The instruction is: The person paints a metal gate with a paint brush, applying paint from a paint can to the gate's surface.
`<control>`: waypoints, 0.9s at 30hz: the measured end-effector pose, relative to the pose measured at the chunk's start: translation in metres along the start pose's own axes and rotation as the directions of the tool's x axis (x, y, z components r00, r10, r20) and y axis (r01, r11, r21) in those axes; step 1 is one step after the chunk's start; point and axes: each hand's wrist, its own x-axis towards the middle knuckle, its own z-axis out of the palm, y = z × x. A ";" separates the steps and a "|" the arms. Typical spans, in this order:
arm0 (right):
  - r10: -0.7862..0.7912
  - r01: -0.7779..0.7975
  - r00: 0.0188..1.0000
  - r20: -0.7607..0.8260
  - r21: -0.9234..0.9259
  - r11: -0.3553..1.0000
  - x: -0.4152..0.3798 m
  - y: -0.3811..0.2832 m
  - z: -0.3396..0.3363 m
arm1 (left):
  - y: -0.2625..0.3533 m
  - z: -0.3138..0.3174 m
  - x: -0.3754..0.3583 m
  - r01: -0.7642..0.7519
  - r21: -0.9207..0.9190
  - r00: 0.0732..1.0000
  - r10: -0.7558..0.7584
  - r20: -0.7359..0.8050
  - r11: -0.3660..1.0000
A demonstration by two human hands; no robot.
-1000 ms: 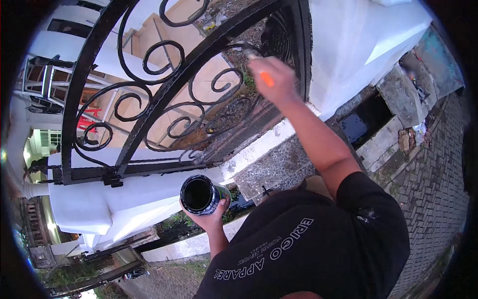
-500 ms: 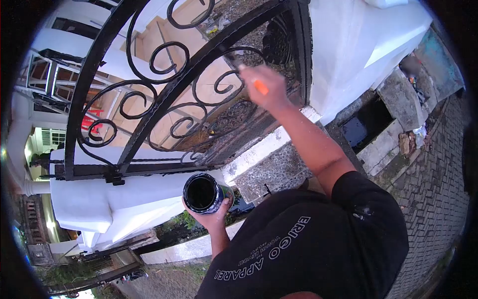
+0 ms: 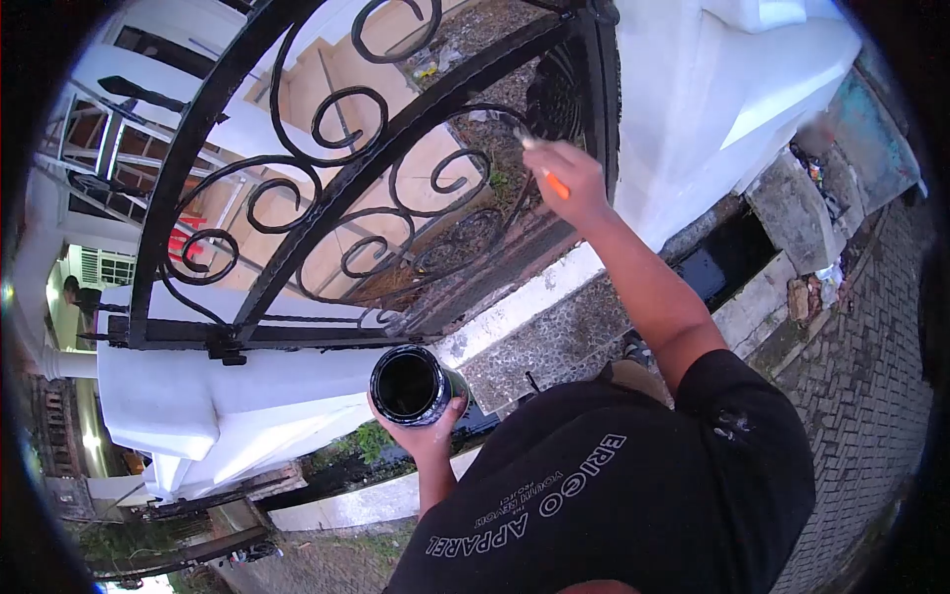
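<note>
Your right hand (image 3: 584, 188), closed around an orange-handled brush (image 3: 558, 185), reaches an iron scroll (image 3: 485, 106) near the right edge of a black gate (image 3: 602, 99), while your left hand (image 3: 421, 433) cups a can (image 3: 454, 387) of dark paint (image 3: 404, 387) just outside the gate's lower edge. In 0.5 seconds the brush has swung toward that right edge, which appears to put the brushwork at the scroll's outer bend; whether its bristles touch iron, you cannot tell.
</note>
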 end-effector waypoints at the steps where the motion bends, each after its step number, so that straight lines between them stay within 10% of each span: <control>1: 0.057 -0.057 0.998 -0.029 -0.012 0.998 0.008 0.003 0.000 | -0.001 -0.001 0.000 0.007 0.001 1.000 -0.007 0.008 1.000; 10: -0.113 0.111 0.993 0.020 0.087 0.990 0.026 -0.006 0.006 | -0.006 -0.001 0.001 0.059 0.008 0.998 -0.059 0.035 0.998; 22: 0.104 -0.090 0.989 0.106 -0.132 0.987 -0.021 0.021 -0.006 | -0.003 0.010 0.002 -0.012 -0.006 0.995 0.012 0.095 1.000; 27: 0.407 -0.409 0.910 0.074 0.000 0.913 -0.029 0.014 -0.034 | -0.020 0.026 0.005 -0.079 -0.110 0.981 0.096 0.166 0.991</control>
